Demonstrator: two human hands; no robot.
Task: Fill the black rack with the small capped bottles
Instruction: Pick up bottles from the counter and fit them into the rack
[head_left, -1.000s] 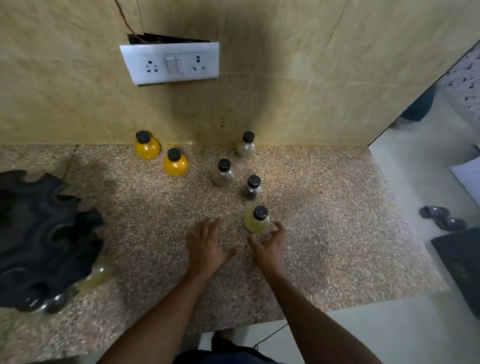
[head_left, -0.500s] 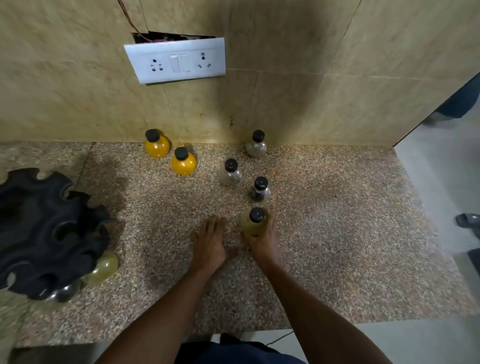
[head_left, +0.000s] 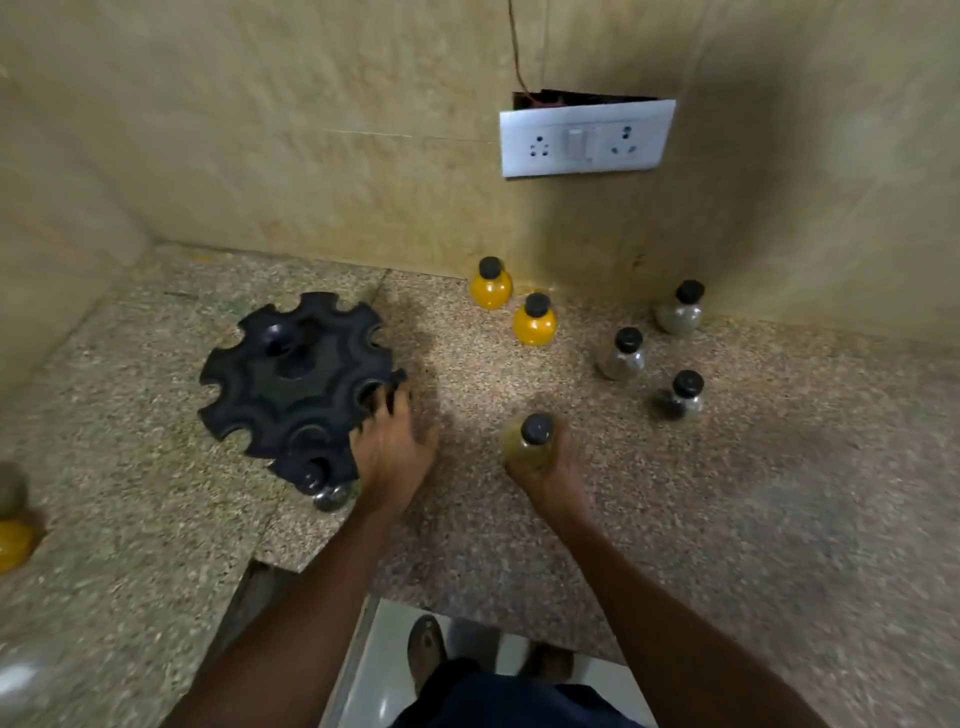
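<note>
Change since half a second ago: right hand (head_left: 545, 467) was closing round the pale yellow bottle (head_left: 527, 441) where it stood on the counter (head_left: 727, 519); now the hand is wrapped round its body, cap up, and appears to have it lifted just clear, though blur makes that hard to confirm. Left hand (head_left: 392, 447) was flat on the counter beside the right; now it is at the near right edge of the rack (head_left: 296, 384), fingers spread and touching the rim, not gripping anything I can make out. View has swung left too, so the rack sits mid-frame.

Rack near the counter's back left corner. One dark-capped bottle (head_left: 324, 488) hangs in a near slot; other slots look open.

Five bottles left along the back edge and right of the rack: two orange (head_left: 535, 325), three clear or dark (head_left: 621, 356).

Judgement: pick done, carry under way; left hand probably steadying the rack for seating. Most of the filling remains.
</note>
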